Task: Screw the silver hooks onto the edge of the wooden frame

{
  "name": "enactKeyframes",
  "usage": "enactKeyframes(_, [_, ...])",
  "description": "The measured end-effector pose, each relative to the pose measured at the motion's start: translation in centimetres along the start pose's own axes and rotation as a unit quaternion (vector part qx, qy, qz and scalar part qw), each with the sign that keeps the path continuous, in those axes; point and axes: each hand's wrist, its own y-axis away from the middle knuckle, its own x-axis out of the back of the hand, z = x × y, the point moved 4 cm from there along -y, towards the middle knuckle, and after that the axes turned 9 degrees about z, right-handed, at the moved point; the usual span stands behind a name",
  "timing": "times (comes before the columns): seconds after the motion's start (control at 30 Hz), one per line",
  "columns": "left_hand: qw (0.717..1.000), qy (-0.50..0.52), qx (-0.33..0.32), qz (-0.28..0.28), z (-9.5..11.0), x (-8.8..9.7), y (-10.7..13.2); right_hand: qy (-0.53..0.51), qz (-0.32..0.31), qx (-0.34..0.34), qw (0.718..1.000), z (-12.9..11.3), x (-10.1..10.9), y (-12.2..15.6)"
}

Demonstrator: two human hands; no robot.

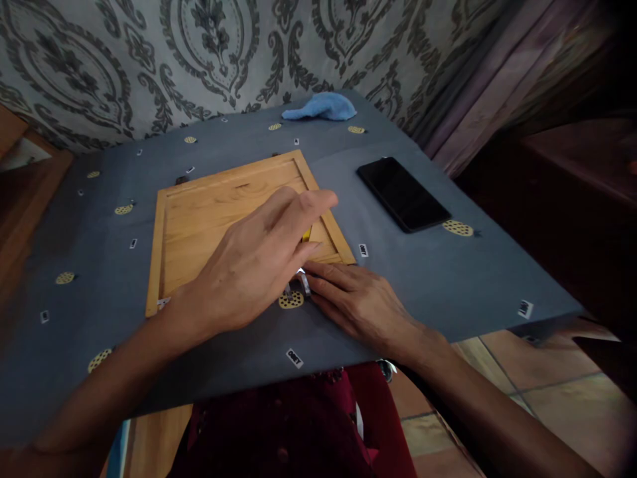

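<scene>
A framed wooden panel (199, 242), like a small cabinet door, lies flat on the cloth-covered table. Over its near right part, my left hand (263, 252) is closed around a yellow-handled tool (306, 235); most of the tool is hidden by the fingers and palm. At the panel's front right edge my right hand (361, 299) lies low, its fingertips together against a small shiny metal hinge (304, 284). This hinge sticks out past the panel's near edge, just under my left hand, and is partly covered.
A black phone (404, 194) rests on the grey tablecloth (408, 292) to the right. A crumpled blue cloth (323, 106) is at the back, near the patterned wall covering (213, 46). Wooden furniture (37, 172) stands at the left. The table's right edge drops to a tiled floor (537, 372).
</scene>
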Motion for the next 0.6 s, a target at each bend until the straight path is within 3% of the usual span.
enactKeyframes(0.23, [1.000, -0.018, 0.014, 0.018, -0.18, -0.09, 0.00, 0.000, -0.009, -0.006, 1.000, 0.05, 0.14, -0.04])
enactKeyframes(0.47, [0.998, 0.052, 0.041, 0.002, -0.43, 0.01, 0.01, 0.003, -0.014, -0.007, 1.000, -0.03, 0.15, -0.06])
enactKeyframes(0.6, [0.998, 0.036, 0.049, -0.004, -0.35, -0.34, 0.03, -0.002, 0.000, 0.002, 1.000, 0.01, 0.11, -0.04])
